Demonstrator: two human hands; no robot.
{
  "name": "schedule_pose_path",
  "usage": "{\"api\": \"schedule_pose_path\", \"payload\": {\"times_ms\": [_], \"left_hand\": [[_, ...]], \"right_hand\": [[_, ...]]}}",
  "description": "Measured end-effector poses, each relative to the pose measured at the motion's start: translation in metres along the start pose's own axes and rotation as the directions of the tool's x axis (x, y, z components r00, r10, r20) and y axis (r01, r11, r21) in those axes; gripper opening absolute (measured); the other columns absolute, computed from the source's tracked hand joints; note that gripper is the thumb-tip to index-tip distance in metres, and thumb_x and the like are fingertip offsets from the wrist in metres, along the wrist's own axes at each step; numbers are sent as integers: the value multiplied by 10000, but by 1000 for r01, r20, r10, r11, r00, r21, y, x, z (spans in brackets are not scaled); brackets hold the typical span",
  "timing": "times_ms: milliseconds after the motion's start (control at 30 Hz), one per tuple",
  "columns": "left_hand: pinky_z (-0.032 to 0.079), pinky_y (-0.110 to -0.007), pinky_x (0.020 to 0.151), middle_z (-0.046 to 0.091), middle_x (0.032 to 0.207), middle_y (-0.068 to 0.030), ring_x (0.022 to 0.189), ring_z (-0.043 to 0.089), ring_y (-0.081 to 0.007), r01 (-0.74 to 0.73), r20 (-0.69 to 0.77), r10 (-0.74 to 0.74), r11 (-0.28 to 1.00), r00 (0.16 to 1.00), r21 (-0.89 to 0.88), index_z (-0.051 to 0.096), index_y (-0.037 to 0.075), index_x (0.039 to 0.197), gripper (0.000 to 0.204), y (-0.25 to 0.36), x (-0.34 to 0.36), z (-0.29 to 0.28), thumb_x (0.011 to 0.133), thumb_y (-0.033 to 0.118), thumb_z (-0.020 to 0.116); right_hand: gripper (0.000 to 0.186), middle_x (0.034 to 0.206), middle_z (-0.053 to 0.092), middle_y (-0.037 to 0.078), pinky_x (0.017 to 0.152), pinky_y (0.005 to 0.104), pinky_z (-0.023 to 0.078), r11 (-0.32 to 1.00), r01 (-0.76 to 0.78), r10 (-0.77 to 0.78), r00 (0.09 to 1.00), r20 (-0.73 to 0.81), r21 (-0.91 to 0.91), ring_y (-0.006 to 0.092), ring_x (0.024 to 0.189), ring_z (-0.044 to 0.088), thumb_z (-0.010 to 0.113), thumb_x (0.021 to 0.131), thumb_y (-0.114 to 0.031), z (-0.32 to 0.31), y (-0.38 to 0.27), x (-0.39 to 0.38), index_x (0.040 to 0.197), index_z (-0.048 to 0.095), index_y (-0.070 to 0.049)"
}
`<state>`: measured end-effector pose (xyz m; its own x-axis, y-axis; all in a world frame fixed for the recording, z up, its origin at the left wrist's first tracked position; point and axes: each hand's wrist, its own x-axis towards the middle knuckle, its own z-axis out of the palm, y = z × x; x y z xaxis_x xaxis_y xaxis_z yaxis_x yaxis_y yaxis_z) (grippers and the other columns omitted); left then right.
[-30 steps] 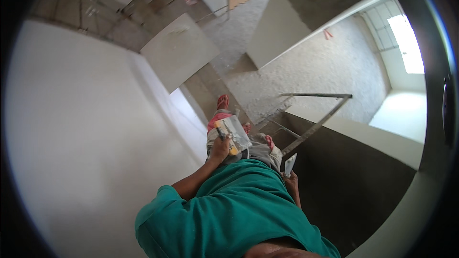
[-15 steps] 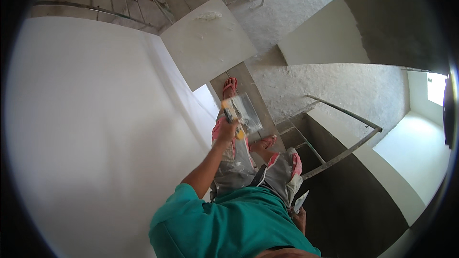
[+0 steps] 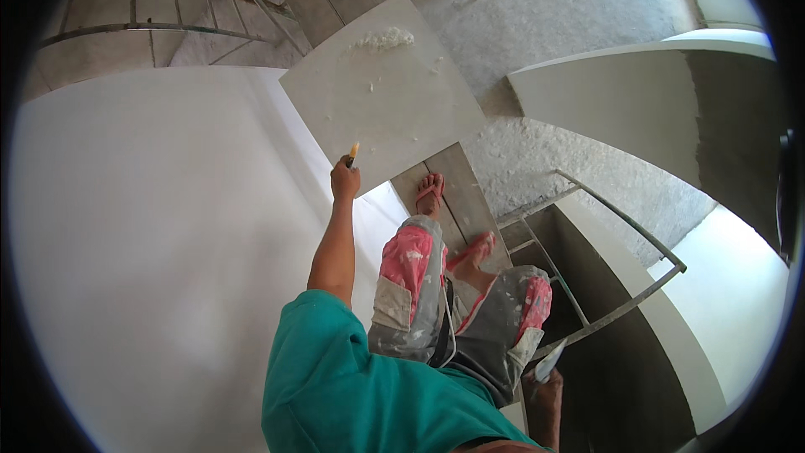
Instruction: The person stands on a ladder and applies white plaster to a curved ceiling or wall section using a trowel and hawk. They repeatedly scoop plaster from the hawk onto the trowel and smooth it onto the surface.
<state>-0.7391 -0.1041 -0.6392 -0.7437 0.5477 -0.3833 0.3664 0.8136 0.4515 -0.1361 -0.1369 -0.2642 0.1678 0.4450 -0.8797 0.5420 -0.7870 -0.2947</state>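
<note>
From my remote post, I judge that the left hand [image 3: 345, 178], wrapped around a yellow-orange tool handle [image 3: 354, 151] at the flat grey board [image 3: 402, 113]'s near-left edge, could bump it if swung low, jolting the lumpy white paste [image 3: 386, 39]. The right hand [image 3: 547, 390] grips a whitish, tapered flat blade [image 3: 549, 361] by the right thigh; I can't see the left tool's blade.

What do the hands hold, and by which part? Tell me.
The left hand grips a tool by its yellow-and-black handle. The right hand holds a pale flat tool; its gripped part is hidden.
</note>
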Motion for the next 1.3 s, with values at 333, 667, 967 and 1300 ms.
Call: {"api": "schedule_pose_path", "payload": {"times_ms": [333,667,967,1300], "left_hand": [[448,-516,872,674,1046,-111,1019,629,-307,37,10,-44,931,999,364,564,210,1228,415,10,145,80,825,114,529],[476,-468,861,680,984,-138,971,637,-322,-84,-45,106,932,993,354,619,220,1176,401,28,211,133,822,79,493],[487,-440,902,666,1109,-106,1057,622,-312,242,-206,-194,940,959,242,654,209,1139,339,21,347,47,841,136,512],[490,-418,887,668,1084,-128,1025,630,-311,-95,-61,125,930,990,354,654,247,1158,376,23,359,36,813,154,537]], "right_hand": [[263,713,610,37,543,279,452,759,607,-618,785,33,-237,119,606,562,768,740,-132,102,-184,290,886,593,-2],[278,701,606,16,489,239,411,764,630,-620,777,112,-141,76,554,517,779,769,-143,181,-238,433,930,609,5],[272,680,599,26,498,267,411,750,640,-652,758,-23,-170,95,549,520,788,752,-134,159,-225,464,919,621,3],[303,743,661,84,563,298,458,717,628,-665,747,-25,-303,122,613,573,789,709,-82,164,-233,454,944,633,29]]}}
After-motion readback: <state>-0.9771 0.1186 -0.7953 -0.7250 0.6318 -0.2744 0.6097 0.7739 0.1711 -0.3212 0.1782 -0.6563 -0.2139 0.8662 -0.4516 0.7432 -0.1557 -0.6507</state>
